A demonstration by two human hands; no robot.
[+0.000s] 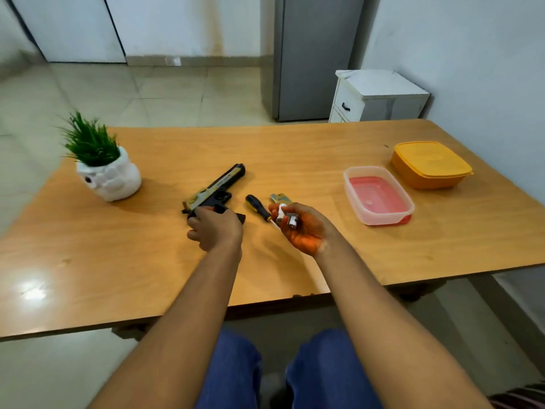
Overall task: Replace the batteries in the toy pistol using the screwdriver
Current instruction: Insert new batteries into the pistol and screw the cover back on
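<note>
The left hand (216, 228) grips the toy pistol (214, 191) by its handle on the bench (295, 149). Just right of the pistol, past the screwdriver (258, 207), the right hand (298, 228) cups what look like batteries (286, 217). Loading seems the step in hand; next, each cell needs seating in the grip.

A wooden table (295, 149) carries a green plant (88, 140) in a white pot (113, 180) near its far left corner, and toward the right a clear tub (379, 194) with a red bottom, open, just beside a lidded orange tub (430, 163). Beyond the table, a grey fridge (315, 54) stands on the tiled floor (147, 90) with a small white cabinet (377, 95) next to it against the wall (472, 69). A white door (67, 25) shows at far left.
</note>
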